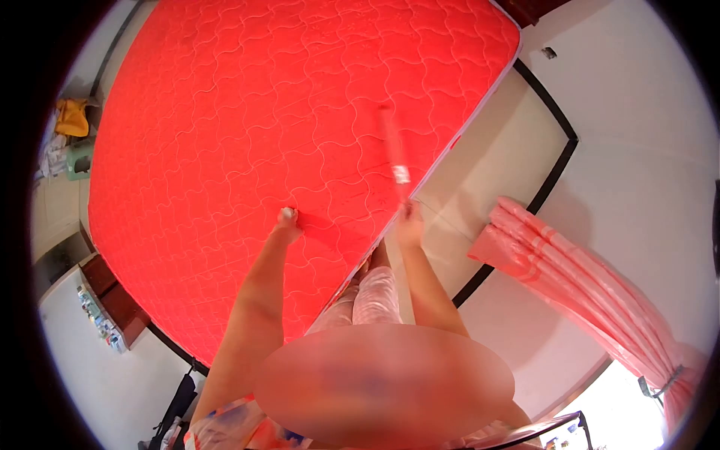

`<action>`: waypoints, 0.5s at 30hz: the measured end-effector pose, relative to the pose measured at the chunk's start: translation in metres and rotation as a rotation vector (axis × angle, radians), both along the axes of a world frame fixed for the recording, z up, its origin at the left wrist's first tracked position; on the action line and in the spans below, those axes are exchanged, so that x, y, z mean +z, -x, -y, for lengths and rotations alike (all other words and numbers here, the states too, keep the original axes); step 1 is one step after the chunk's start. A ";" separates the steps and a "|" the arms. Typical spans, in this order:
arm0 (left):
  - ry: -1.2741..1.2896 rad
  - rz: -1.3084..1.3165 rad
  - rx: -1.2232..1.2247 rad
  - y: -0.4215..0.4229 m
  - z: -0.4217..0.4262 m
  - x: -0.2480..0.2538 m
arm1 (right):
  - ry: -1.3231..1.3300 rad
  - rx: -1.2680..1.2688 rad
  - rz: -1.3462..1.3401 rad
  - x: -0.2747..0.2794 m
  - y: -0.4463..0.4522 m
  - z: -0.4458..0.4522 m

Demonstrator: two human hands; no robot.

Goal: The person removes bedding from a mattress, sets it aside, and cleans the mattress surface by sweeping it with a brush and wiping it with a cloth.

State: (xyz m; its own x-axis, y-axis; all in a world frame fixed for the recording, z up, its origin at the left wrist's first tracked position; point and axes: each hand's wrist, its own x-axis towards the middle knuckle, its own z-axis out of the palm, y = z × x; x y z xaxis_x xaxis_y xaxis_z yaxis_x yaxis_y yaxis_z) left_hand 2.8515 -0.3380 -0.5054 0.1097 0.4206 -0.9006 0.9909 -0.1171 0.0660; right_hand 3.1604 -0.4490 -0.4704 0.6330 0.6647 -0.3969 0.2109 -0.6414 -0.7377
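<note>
A large red quilted mattress [225, 135] fills the middle of the view. My left hand [289, 218] is at its surface, fingers curled round something small and whitish that I cannot make out. Over the mattress's right edge, my right hand [409, 216] grips the lower end of a long, thin reddish brush or stick [391, 142]. A pale, shiny band circles it just above the hand, and its far part is blurred over the mattress. My legs are against the near edge of the mattress.
A tied pink curtain [555, 255] hangs at the right, beside a bright opening. Tiled floor [517, 135] with a black border runs along the mattress's right side. A green container [80, 159] and yellow cloth [72, 118] are at the far left.
</note>
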 end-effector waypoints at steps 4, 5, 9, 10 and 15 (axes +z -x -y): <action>0.003 -0.028 -0.015 0.055 0.024 -0.117 | -0.108 -0.478 0.329 -0.040 -0.044 0.059; 0.012 0.006 0.064 0.054 0.022 -0.114 | -0.127 -0.599 0.217 -0.040 -0.053 0.068; 0.049 0.010 0.154 0.026 0.007 -0.046 | -0.090 -0.647 0.173 -0.048 -0.063 0.088; 0.057 -0.021 0.121 0.016 0.005 -0.026 | -0.050 -0.549 0.264 -0.048 -0.057 0.087; -0.031 0.018 -0.004 0.044 0.014 -0.085 | -0.123 -0.130 -0.011 -0.016 -0.014 0.052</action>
